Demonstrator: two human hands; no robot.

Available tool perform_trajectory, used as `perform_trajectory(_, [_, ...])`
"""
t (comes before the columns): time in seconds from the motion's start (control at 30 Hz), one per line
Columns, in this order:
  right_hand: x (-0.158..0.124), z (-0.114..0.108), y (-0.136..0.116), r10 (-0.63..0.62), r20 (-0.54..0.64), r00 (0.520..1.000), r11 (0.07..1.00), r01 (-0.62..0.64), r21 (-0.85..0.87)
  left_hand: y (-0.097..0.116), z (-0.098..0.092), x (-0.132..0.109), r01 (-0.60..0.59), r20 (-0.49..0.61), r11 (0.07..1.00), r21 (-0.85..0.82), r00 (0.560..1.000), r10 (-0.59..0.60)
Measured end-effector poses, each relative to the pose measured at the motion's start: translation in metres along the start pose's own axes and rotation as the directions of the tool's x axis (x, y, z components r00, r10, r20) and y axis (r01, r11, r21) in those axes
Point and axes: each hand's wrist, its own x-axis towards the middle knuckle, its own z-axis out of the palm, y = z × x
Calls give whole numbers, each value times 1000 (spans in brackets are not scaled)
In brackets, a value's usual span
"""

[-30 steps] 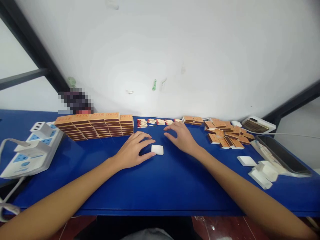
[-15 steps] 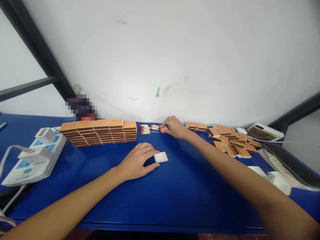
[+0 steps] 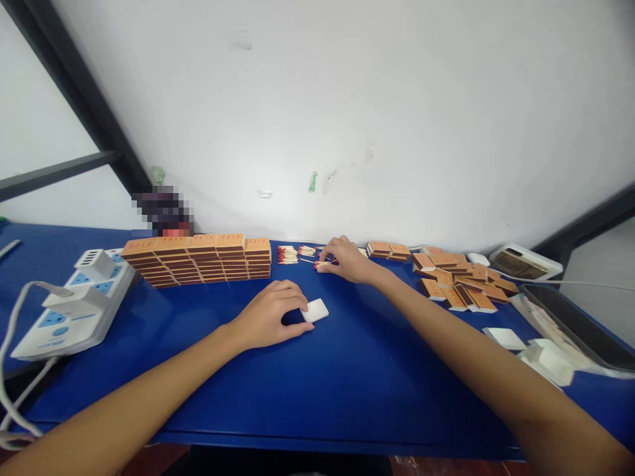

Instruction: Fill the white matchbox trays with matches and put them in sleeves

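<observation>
While our right hand point(image 3: 342, 260) pinches matches point(image 3: 318, 265) near the rear edge of the table point(image 3: 248, 396), our left hand point(image 3: 276, 313) curves around the white box point(image 3: 316, 309), between front and rear edges; we cannot tell whether it grips. Outward, we find stacked matchboxes point(image 3: 208, 260) left along the rear edge, a matchbox pile point(image 3: 445, 277) toward the right rear corner.

A blue table point(image 3: 297, 396) holds, left to right, a power strip point(image 3: 60, 331), stacked matchboxes point(image 3: 198, 261), match piles point(image 3: 288, 255) and heaped matchboxes point(image 3: 459, 279).
</observation>
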Motion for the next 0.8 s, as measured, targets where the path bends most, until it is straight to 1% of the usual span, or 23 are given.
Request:
perform_trajectory(0.07, [6, -3, 2, 4, -7, 1000, 1000, -4, -12, 0, -1, 0, -1, 1, 1000, -5, 1000, 1])
perform_trajectory(0.2, [29, -8, 12, 42, -36, 998, 997, -45, -64, 0, -3, -1, -2, -1, 1000, -9, 1000, 2])
perform_trajectory(0.27, [37, -7, 13, 50, -27, 998, 994, -53, -93, 0, -3, -1, -3, 1, 1000, -7, 1000, 3])
perform_trajectory(0.33, [40, -4, 12, 54, -6, 999, 992, -54, -116, 0, -4, -1, -3, 3, 1000, -4, 1000, 3])
perform_trajectory(0.47, [30, -1, 2, 62, 12, 998, 990, -60, -129, 2, -4, -2, -12, 8, 1000, 3, 1000, 12])
perform_trajectory(0.67, [8, -5, -16, 64, 29, 998, 995, -62, -77, 2, -4, -3, -28, 13, 1000, 6, 1000, 28])
perform_trajectory(0.8, [11, -4, -23, 135, 34, 990, 990, -134, -41, 2, -3, -3, -21, 23, 1000, 7, 1000, 21])
